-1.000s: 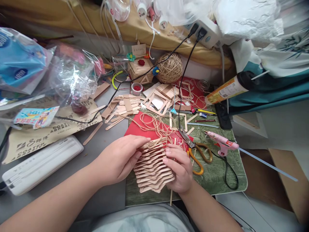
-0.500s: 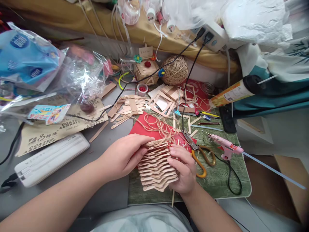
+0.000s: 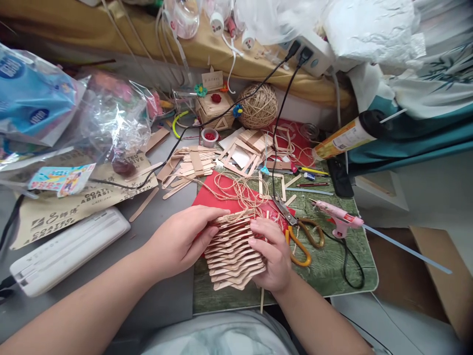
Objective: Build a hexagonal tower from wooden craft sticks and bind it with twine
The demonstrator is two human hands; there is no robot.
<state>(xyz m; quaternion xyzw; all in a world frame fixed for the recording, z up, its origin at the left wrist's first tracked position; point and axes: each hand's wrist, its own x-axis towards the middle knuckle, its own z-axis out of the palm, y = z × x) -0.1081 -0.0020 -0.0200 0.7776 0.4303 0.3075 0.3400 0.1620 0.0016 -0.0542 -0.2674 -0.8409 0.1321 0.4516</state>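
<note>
Between my two hands is a layered popsicle-stick structure (image 3: 235, 259), its sticks stacked crosswise and tilted toward me. My left hand (image 3: 186, 236) pinches its upper left edge between thumb and fingers. Around its right side my right hand (image 3: 271, 251) is closed, fingertips on the stick edges. Twine (image 3: 240, 215) lies along the top rim of the structure, and a loose tangle of twine (image 3: 236, 190) spreads behind it over a red sheet (image 3: 201, 195). Scissors (image 3: 295, 229) with orange handles lie just right of my right hand.
A pink glue gun (image 3: 340, 217) with a long glue stick rests on the green board (image 3: 332, 266). Loose popsicle sticks (image 3: 195, 162), a twine ball (image 3: 258, 106) and a small stick box (image 3: 214, 108) are farther back. At left are a white power strip (image 3: 70, 251) and plastic bags (image 3: 114, 118).
The whole view has shifted, so the surroundings sit slightly farther left. Both hands keep their hold on the stick structure, with little change in its pose.
</note>
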